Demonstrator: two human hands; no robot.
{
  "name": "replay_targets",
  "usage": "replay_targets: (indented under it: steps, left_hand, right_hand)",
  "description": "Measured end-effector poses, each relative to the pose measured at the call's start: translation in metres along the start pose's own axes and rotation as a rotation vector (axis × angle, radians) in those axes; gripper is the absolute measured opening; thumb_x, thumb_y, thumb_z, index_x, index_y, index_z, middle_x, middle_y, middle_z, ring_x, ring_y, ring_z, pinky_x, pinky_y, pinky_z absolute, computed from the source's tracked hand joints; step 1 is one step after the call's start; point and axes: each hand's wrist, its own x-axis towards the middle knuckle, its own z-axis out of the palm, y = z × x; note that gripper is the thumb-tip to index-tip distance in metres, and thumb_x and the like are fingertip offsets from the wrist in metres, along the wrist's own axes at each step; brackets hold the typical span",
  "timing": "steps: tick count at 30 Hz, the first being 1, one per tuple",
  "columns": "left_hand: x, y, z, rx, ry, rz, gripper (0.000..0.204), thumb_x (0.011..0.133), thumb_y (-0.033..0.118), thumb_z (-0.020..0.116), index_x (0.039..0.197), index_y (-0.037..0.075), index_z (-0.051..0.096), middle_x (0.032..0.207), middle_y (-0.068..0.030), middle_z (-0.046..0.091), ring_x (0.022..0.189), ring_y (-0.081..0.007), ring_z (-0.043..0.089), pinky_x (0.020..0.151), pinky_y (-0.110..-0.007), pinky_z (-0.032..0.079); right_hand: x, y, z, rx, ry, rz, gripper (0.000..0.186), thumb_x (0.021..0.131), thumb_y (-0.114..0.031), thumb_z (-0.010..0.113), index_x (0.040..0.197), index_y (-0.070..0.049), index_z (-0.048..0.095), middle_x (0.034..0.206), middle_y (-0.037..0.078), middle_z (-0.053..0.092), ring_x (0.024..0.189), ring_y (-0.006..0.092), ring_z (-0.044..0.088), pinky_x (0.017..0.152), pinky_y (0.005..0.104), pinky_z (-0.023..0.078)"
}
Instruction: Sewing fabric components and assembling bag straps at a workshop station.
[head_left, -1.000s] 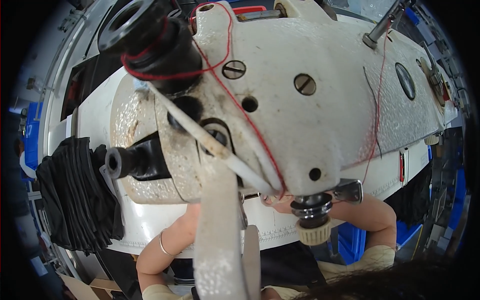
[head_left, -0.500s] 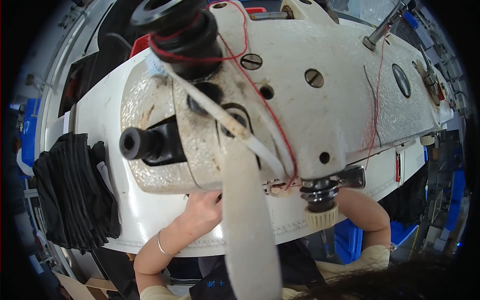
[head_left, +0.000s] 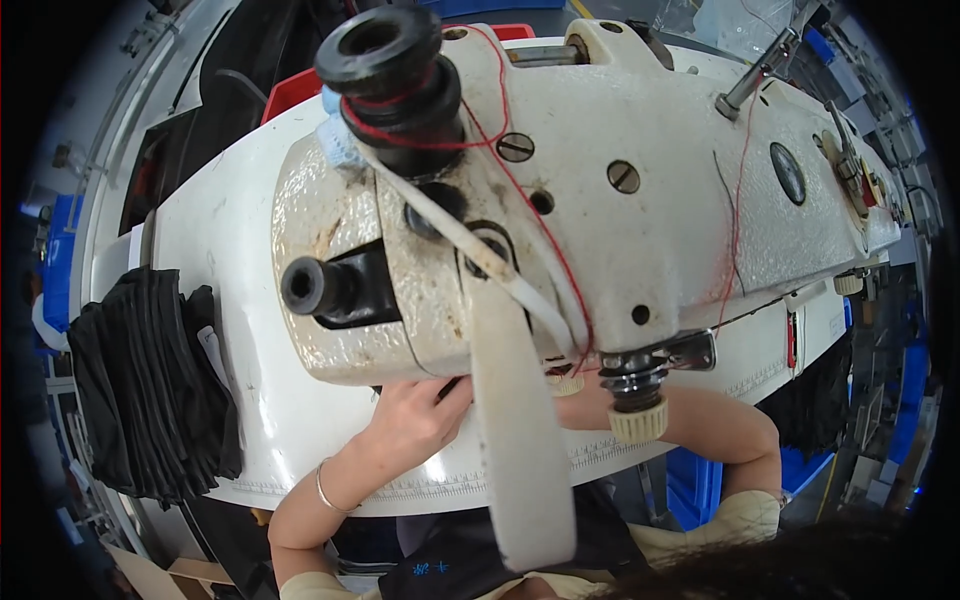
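A cream-coloured sewing machine (head_left: 660, 240) fills the middle of the picture, with red thread (head_left: 545, 225) running over its head. Below the machine's head, at the near side, my left hand (head_left: 425, 418) has its fingers bent and closed. A bit of something dark shows at those fingers, too little to name. My right forearm (head_left: 690, 415) reaches leftward under the machine. The machine's white lever (head_left: 522, 430) and its head hide the right hand, so its fingers cannot be seen. Whatever lies under the needle is hidden too.
On the white table (head_left: 250, 440), at the left, lies a stack of black fabric pieces (head_left: 150, 385). Blue bins (head_left: 697, 485) stand below the table's right side, near black cloth (head_left: 815, 390). A red container (head_left: 290, 95) sits behind the machine head.
My right forearm has moved leftward, bringing the hand behind the white lever. The left hand has shifted slightly right. The machine appears a little further right in the picture.
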Motion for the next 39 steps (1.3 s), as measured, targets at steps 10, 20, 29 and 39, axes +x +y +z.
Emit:
replay_targets:
  steps: [10,20,29,39]
  left_hand:
    - [0.03,-0.008,-0.017,0.132,-0.06,-0.166,0.023,0.064,0.0,0.062,0.087,0.0,0.063,0.081,-0.0146,0.061,0.071,-0.0327,0.059,0.065,-0.042,0.048]
    - [0.039,-0.01,-0.01,0.224,0.174,-0.01,0.017,0.068,0.002,0.064,0.085,0.002,0.061,0.056,-0.008,0.054,0.045,-0.0249,0.052,0.044,-0.037,0.041]
    - [0.03,0.004,-0.021,0.303,0.094,-0.093,0.025,0.062,0.001,0.063,0.086,-0.002,0.058,0.088,-0.0125,0.053,0.083,-0.028,0.05,0.075,-0.036,0.043]
    - [0.005,0.144,-0.046,-0.19,-0.187,0.345,0.029,0.061,0.016,0.067,0.085,0.004,0.054,0.078,-0.005,0.047,0.07,-0.0193,0.048,0.062,-0.03,0.039]
  right_hand:
    - [-0.003,0.017,0.024,-0.09,0.111,0.078,0.012,0.047,-0.01,0.06,0.056,-0.007,0.051,0.072,0.005,0.051,0.07,0.0195,0.052,0.049,0.0316,0.041]
    - [0.017,0.01,-0.004,-0.228,0.094,-0.011,0.013,0.054,-0.012,0.062,0.05,-0.01,0.05,0.065,0.006,0.048,0.073,0.0221,0.051,0.059,0.0331,0.042]
    - [0.022,-0.005,-0.007,0.0,0.073,0.141,0.013,0.072,-0.016,0.062,0.078,-0.005,0.061,0.061,0.014,0.052,0.057,0.0254,0.054,0.052,0.0358,0.046]
    - [0.049,-0.09,0.015,1.44,-0.402,0.726,0.077,0.077,-0.025,0.068,0.134,0.004,0.025,0.126,0.014,0.043,0.113,0.0173,0.042,0.095,0.029,0.036]
